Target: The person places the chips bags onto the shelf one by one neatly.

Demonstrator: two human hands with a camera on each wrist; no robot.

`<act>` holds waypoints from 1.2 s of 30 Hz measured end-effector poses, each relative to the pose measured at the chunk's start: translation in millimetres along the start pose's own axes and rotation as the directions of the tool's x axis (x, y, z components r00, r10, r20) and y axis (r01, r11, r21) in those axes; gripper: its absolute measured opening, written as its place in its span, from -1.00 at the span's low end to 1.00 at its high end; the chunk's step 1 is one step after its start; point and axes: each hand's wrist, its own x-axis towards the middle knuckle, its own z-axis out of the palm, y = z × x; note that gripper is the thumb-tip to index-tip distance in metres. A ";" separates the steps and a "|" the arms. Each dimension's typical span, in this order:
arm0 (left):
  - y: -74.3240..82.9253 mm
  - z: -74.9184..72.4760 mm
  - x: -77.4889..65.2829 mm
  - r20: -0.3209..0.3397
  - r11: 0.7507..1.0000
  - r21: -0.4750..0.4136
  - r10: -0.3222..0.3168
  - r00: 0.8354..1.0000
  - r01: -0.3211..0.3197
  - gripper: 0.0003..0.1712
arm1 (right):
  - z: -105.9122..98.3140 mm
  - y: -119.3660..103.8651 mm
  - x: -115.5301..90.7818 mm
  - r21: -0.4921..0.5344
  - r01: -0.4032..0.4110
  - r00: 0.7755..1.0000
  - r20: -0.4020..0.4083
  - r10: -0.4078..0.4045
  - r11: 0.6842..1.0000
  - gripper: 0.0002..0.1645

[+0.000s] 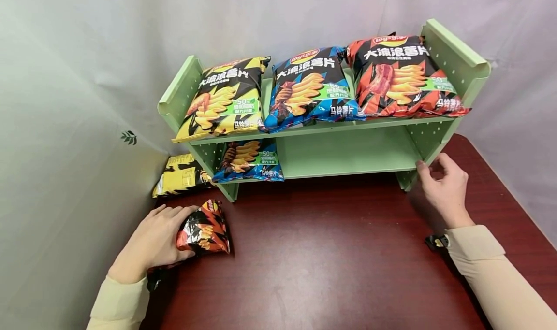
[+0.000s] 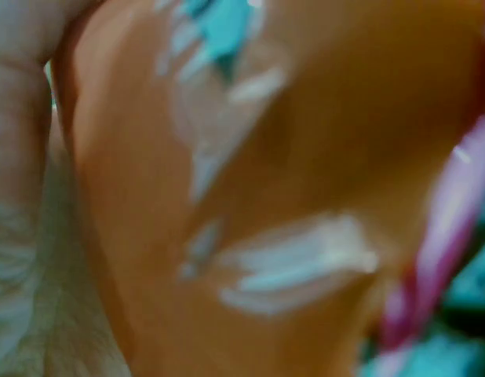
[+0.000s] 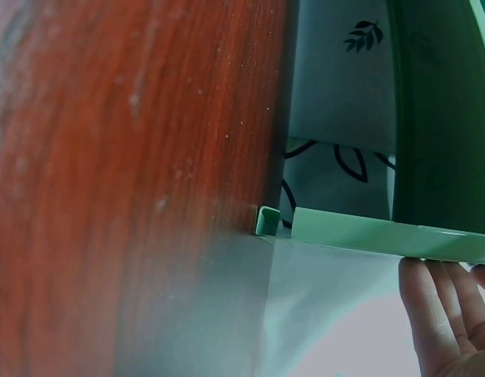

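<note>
My left hand (image 1: 158, 238) grips a small red and black potato chip bag (image 1: 213, 226) low over the table, left of the shelf. In the left wrist view, the bag's shiny surface (image 2: 148, 204) fills most of the picture, blurred, with part of the hand at the left edge. At the right end of the green two-tier shelf (image 1: 348, 151), my right hand (image 1: 446, 187) holds the front edge of the side panel between thumb and fingers. The right wrist view shows its fingers (image 3: 427, 306) against the outside of that panel.
Yellow (image 1: 230, 98), blue (image 1: 311, 88) and red (image 1: 404, 78) chip bags lean along the top tier. Another blue bag (image 1: 250, 161) lies at the lower tier's left end. A yellow bag (image 1: 176, 178) rests behind, by the curtain (image 1: 78, 175). The dark red table (image 1: 304, 252) stretches in front.
</note>
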 end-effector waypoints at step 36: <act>141.2 9.6 99.1 -0.080 0.950 -0.050 0.302 0.950 -0.307 0.22 | -0.1 0.4 -0.7 0.005 -0.015 1.000 0.004 0.015 1.000 -0.83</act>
